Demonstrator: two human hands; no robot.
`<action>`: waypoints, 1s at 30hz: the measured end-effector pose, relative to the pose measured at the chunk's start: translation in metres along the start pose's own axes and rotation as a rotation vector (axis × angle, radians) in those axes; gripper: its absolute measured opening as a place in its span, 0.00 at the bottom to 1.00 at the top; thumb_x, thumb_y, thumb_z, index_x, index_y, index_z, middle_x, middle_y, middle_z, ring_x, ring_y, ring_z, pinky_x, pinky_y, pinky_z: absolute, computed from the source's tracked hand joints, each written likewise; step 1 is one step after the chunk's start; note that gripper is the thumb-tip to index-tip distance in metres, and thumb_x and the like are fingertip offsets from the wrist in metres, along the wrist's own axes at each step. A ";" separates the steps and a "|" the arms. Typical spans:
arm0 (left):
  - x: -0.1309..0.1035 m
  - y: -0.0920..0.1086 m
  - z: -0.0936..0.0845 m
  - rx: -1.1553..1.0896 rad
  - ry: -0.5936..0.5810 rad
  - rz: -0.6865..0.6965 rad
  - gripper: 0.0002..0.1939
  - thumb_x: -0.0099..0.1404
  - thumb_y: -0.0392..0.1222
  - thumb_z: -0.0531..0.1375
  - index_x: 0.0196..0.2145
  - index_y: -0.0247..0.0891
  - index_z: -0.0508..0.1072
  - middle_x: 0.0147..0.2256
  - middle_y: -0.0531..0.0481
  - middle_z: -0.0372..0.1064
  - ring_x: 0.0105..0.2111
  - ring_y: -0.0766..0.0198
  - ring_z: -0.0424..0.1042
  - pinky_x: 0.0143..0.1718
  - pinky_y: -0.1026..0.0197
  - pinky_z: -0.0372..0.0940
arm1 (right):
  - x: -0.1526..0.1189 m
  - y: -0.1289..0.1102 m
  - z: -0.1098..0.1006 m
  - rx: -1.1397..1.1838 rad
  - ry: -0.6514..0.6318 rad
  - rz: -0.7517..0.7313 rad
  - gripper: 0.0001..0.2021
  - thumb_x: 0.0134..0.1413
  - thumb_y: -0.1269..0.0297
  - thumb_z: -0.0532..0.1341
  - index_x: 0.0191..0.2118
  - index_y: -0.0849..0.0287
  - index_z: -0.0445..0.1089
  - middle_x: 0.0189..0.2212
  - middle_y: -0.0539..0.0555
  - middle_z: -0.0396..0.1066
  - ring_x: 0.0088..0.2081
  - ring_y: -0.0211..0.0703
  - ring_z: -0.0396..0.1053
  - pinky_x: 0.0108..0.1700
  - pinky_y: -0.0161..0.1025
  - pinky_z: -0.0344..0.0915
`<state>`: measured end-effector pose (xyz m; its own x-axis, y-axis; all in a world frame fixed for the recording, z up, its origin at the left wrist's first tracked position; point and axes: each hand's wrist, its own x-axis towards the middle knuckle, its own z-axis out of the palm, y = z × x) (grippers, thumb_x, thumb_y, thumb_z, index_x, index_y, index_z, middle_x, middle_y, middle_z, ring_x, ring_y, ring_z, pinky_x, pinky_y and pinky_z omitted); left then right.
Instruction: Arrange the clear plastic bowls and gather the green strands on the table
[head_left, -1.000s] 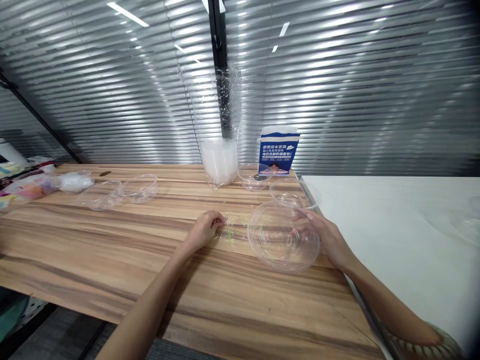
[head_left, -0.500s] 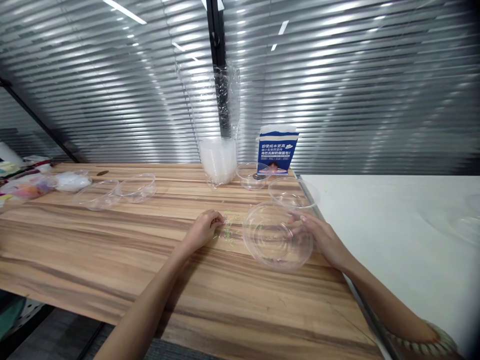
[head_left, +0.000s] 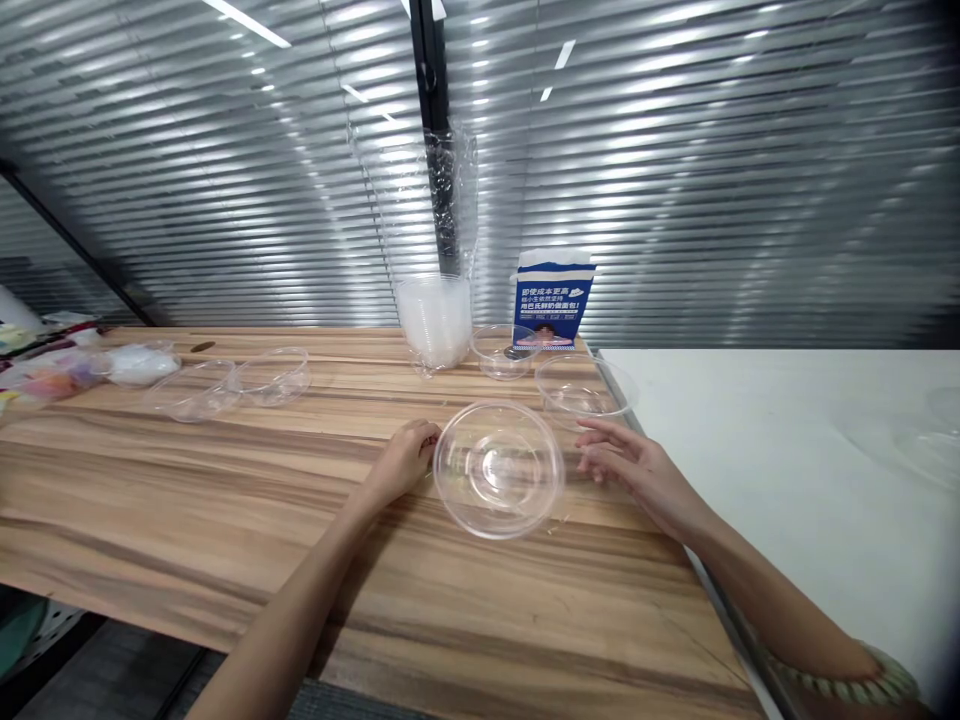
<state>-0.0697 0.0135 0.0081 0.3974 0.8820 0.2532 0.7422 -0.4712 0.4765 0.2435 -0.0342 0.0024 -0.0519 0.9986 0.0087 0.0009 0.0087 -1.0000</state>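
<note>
A clear plastic bowl (head_left: 499, 520) sits in front of me between my hands, its round mouth toward me. My left hand (head_left: 405, 460) is at the bowl's left rim, fingers curled together; what they pinch, if anything, is hidden. To the right of the bowl is my right hand (head_left: 637, 470), fingers loosely spread with nothing in them and a small gap to the rim. Thin yellowish bits show faintly through the bowl's wall. Just beyond my right hand stands another clear bowl (head_left: 585, 400), with a third clear bowl (head_left: 504, 360) behind it.
A tall stack of clear bowls (head_left: 435, 325) in a plastic bag stands at the back, beside a blue printed carton (head_left: 553, 300). More clear bowls (head_left: 274, 380) stand at left, near bagged items (head_left: 142, 365). A white table (head_left: 750, 430) adjoins on the right.
The clear bowl has moved left, from my right hand over the thin bits to my left hand. My right hand has let go of it. My left hand has hardly moved.
</note>
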 end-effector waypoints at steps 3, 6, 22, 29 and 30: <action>0.000 0.000 -0.001 -0.012 -0.021 0.036 0.09 0.61 0.36 0.52 0.28 0.35 0.71 0.29 0.47 0.70 0.31 0.61 0.67 0.36 0.61 0.61 | -0.001 0.002 0.001 -0.043 -0.027 -0.007 0.25 0.47 0.51 0.64 0.51 0.57 0.67 0.39 0.57 0.68 0.32 0.40 0.69 0.31 0.37 0.66; 0.000 -0.004 0.000 -0.024 -0.019 0.039 0.10 0.62 0.37 0.52 0.29 0.36 0.72 0.31 0.47 0.71 0.33 0.61 0.68 0.38 0.61 0.62 | -0.003 0.001 0.001 -0.085 -0.101 -0.058 0.24 0.52 0.53 0.61 0.54 0.53 0.64 0.42 0.56 0.67 0.33 0.39 0.69 0.31 0.37 0.67; 0.000 0.003 0.006 0.031 0.019 0.028 0.10 0.64 0.39 0.51 0.33 0.36 0.72 0.32 0.46 0.71 0.34 0.61 0.68 0.39 0.61 0.62 | -0.026 -0.001 0.032 -0.472 -0.459 -0.359 0.21 0.56 0.60 0.58 0.56 0.51 0.62 0.32 0.51 0.69 0.25 0.34 0.61 0.24 0.31 0.61; 0.001 -0.002 0.005 -0.039 0.115 -0.066 0.11 0.62 0.35 0.51 0.37 0.37 0.73 0.37 0.45 0.73 0.39 0.60 0.70 0.44 0.58 0.63 | -0.020 -0.002 0.014 -0.304 -0.339 -0.314 0.11 0.58 0.59 0.51 0.38 0.56 0.69 0.25 0.51 0.69 0.26 0.39 0.65 0.28 0.36 0.62; 0.002 -0.004 0.005 -0.057 0.126 -0.087 0.11 0.62 0.34 0.52 0.36 0.37 0.73 0.37 0.46 0.73 0.39 0.60 0.70 0.44 0.58 0.63 | -0.018 -0.001 0.010 -0.279 -0.312 -0.311 0.12 0.58 0.59 0.51 0.37 0.57 0.69 0.24 0.51 0.68 0.25 0.39 0.64 0.28 0.36 0.61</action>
<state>-0.0693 0.0166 0.0026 0.2592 0.9144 0.3110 0.7377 -0.3953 0.5473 0.2341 -0.0526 0.0030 -0.3871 0.8840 0.2620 0.2022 0.3586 -0.9113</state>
